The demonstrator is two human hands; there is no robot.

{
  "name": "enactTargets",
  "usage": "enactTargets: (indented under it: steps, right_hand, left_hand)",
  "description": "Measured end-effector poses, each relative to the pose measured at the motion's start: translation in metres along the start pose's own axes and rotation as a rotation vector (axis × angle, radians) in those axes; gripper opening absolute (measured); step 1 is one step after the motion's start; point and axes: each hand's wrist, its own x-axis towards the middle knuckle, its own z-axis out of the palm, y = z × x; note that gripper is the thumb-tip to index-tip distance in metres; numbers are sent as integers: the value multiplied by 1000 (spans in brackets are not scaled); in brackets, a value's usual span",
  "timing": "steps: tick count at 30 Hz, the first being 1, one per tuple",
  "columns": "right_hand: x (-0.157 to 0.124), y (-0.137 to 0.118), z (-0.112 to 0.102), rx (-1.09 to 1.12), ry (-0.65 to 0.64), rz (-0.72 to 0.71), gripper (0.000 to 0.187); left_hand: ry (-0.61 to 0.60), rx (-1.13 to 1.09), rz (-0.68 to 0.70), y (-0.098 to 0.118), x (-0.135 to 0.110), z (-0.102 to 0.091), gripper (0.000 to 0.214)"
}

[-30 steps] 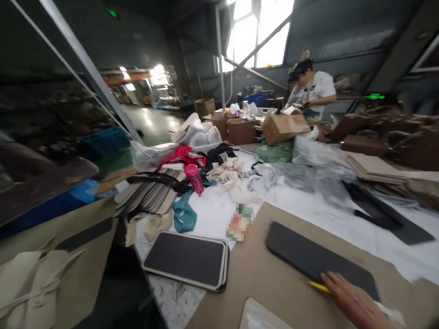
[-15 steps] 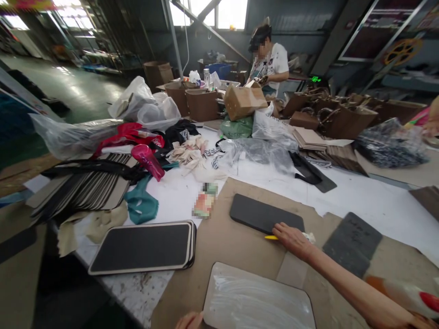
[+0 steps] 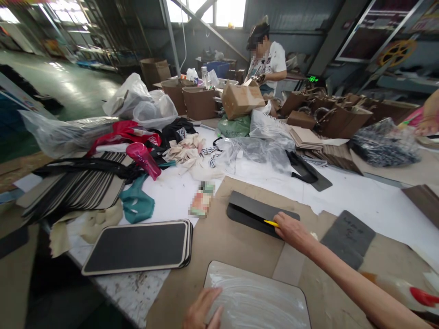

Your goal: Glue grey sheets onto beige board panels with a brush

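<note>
My right hand [image 3: 291, 230] pinches the near edge of a dark grey rounded panel [image 3: 264, 205], tilting it up off another dark sheet beneath. The pointed end of a yellow stick [image 3: 270, 223] pokes out of the same hand; the rest of it is hidden. At the bottom, my left hand [image 3: 205, 308] has its fingers apart over the left edge of a pale panel [image 3: 257, 294] smeared with wet, whitish streaks. To the left lies a small stack of black rounded panels with light borders [image 3: 137, 246].
Brown card [image 3: 185, 278] covers the near table. A marked grey panel [image 3: 348, 240] and a red-capped bottle [image 3: 404, 290] lie right. Fabric scraps, a pink bottle [image 3: 144, 161] and stacked panels [image 3: 78, 183] fill the left. Behind cartons, a person [image 3: 269, 59] works.
My right hand has raised the near edge of the dark grey panel, which lay flat before. My left hand has come up from the bottom edge onto the smeared panel's left side.
</note>
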Motion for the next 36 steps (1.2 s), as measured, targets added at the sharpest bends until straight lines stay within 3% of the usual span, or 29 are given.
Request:
enactTargets:
  steps: [4,5,7,9,12,15,17,20,23,26,28,31,34,36]
  right_hand:
    - [-28,-46,-29,-75,139,-201,13]
    - [-38,-61,-36,-76,165,-260,16]
    - [-58,-91,-46,-73,189,-344,18]
    - [-77,-114,-50,-48,190,-357,18]
    - [-106,-126,-42,80,242,-191,16]
    - [-137,-116,-21,264,348,217,16]
    - [-155,-105,-8,369,332,540,20]
    - [-167,-97,2,618,141,908,27]
    - [-153,-102,-2,1113,-3,1138,39]
    - [-124,-110,-10,1285,-34,1208,36]
    - [-106,-104,-15,1156,-40,1200,26]
    - [-91,-75,-27,983,8,1175,19]
    - [-88,-42,-39,620,67,1100,18]
    - [-92,-37,-45,449,79,1025,23]
  left_hand:
    - [-150,-636,-560,59,49,28,56]
    - [-169,-797,-645,73,59,33,58]
    - [-213,-995,-709,93,72,42,50]
    - [-153,-1038,-760,104,75,47,32]
    - [32,-1016,-821,108,70,46,16]
    - [74,-1084,-779,107,63,35,26]
    - [80,-1099,-762,107,60,26,31]
    - [77,-1081,-758,105,62,17,30]
    - [45,-1072,-755,104,63,16,28]
    - [-3,-1073,-740,105,61,15,27]
    - [-1,-1067,-729,105,58,11,29]
    - [55,-1053,-710,102,53,-3,34]
    - [80,-1068,-711,97,48,-21,36]
    - [96,-1088,-724,94,45,-29,38]
